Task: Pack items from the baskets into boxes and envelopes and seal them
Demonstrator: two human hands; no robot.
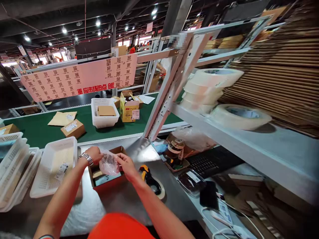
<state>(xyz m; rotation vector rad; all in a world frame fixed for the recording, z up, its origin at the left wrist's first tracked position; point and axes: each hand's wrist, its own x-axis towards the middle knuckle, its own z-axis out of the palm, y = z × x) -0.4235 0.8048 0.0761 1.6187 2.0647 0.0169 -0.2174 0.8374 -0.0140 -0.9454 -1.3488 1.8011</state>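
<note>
At the far left, stacked white baskets [15, 176] are seen, and beside them a single white basket [42, 191] is set on the metal desk [139, 149], with a labelled, pale packet [59, 159] lying in it. Next to the right comes the left hand [94, 155], a watch [86, 158] worn at its wrist; its fingers are closed on the upper left edge of a clear plastic-wrapped bundle [109, 163]. The bundle is held up between both hands, directly over an open cardboard box [108, 186], whose rim is overlapped by it in this view; whether the contents are touched cannot be told. No clear long axis is shown by the rounded bundle, while the box's longer sides are slanted away toward the right. Neither hand is nearer: by the right hand [127, 166] the bundle's right edge is pinched between thumb and fingers. Just right of the box, a tape dispenser [151, 182] is left lying on the desk, and farther right, tape rolls [201, 89] are stacked on a shelf [281, 159].
</note>
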